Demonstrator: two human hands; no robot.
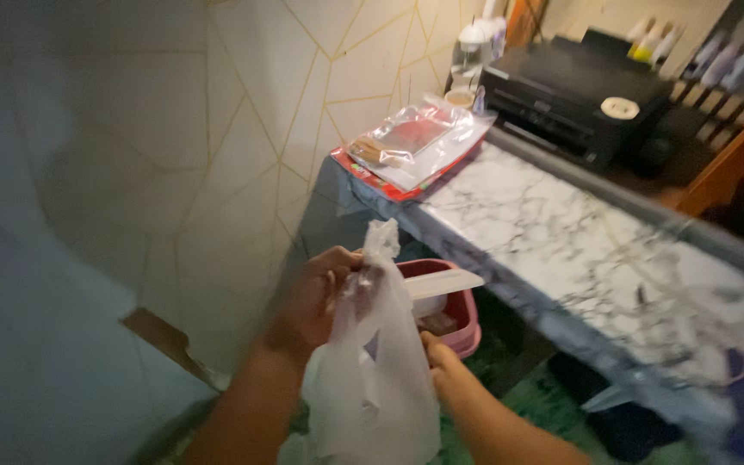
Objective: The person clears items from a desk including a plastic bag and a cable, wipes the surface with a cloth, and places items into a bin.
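A translucent white plastic bag (372,379) hangs in front of the near edge of the marble-patterned tabletop (553,232), held up by both of the person's hands. The left hand (316,297) is closed around the bag's gathered neck, pinching the twisted top so a crumpled tuft sticks up above the fingers. The right hand (441,366) presses against the bag's lower side, fingers curled on the plastic, though the bag hides most of them and I cannot tell how tightly it grips. Just behind the bag, below the tabletop's edge, sits a dark red plastic bin (458,323) with a flat white strip (441,282) lying across its rim and some pale scraps inside. On the far left corner of the tabletop lies a clear, flat, rectangular plastic package (415,142) with a reddish patch showing through it, resting on a red-edged sheet. Beyond it, further along the tabletop toward the back, stands a black printer (579,95) with a small round white thing on its lid. Left of the tabletop runs a pale wall (243,112) crossed by thin gold lines.
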